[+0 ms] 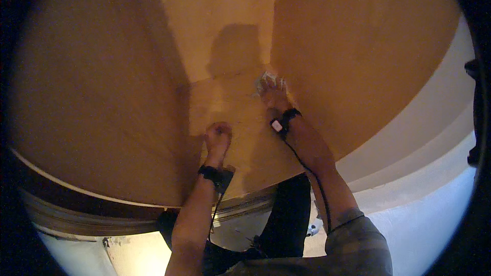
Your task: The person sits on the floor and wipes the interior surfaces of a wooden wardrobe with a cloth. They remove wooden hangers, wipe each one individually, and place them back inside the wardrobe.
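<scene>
My right hand (pixel 273 91) presses a crumpled whitish cloth (pixel 269 76) onto the light wooden bottom panel (pixel 234 107), near the corner where it meets the back and right panels. The cloth shows around and between the spread fingers. Curled into a fist, my left hand (pixel 218 134) is lower down, over the left part of the same panel. Nothing shows in it, and I cannot tell whether it touches the wood. Each wrist wears a black strap with a small device and a cable; the right device (pixel 276 125) has a pale face.
Brown wooden side panels rise at left (pixel 96 96) and right (pixel 356 57), joined by a lighter back panel (pixel 218 0) bearing a shadow. A pale rim edges the left panel below. My dark-clad leg (pixel 289 214) is at the bottom panel's front edge. A white wall stands at right.
</scene>
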Demonstrator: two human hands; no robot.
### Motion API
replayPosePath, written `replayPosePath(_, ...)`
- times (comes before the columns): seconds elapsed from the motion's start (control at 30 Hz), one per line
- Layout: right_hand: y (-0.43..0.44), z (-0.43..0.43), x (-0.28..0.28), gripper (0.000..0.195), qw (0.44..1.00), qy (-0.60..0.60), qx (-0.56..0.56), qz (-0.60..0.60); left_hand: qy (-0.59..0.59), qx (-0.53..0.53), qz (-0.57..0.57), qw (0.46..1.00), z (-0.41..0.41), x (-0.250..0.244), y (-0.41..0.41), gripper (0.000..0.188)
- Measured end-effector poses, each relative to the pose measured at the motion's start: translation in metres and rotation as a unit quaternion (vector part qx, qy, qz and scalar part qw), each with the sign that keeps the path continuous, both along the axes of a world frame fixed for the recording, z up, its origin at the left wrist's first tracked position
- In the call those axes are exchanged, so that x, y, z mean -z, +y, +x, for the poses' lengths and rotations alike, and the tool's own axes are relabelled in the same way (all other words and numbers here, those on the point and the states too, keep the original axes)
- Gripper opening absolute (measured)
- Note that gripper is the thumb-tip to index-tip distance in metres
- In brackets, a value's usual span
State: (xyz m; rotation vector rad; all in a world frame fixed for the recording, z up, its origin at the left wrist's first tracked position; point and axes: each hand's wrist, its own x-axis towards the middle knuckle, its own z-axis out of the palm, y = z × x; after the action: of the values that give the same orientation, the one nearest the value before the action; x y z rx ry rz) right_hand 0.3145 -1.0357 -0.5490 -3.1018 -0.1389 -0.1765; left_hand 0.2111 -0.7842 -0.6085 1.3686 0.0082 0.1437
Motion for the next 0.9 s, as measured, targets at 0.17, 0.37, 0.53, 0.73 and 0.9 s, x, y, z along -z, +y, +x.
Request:
replayPosePath(0.17,-0.028,-0.064,-0.007,0.055,0.999,-0.031,0.013,0.035,-0.047,-0.053,0.194,0.979,-0.002,-0.035,-0.017,0.013)
replayPosePath(0.37,-0.055,-0.209,0.020,0.049,0.984,-0.090,-0.051,-0.143,0.066,0.061,0.051,0.995,-0.036,-0.009,-0.038,0.014)
replayPosePath(0.53,-0.034,-0.266,0.033,0.050,0.988,-0.150,0.012,-0.021,0.000,0.021,0.089,0.996,-0.098,-0.008,-0.014,0.011)
replayPosePath(0.73,-0.043,-0.207,0.049,0.061,0.990,-0.132,0.039,-0.020,-0.090,-0.001,0.337,0.937,-0.184,-0.035,0.012,0.013)
replayPosePath(0.9,0.022,-0.153,0.059,0.061,0.988,-0.139,-0.057,0.019,-0.133,-0.027,0.270,0.953,-0.200,-0.046,0.003,0.011)
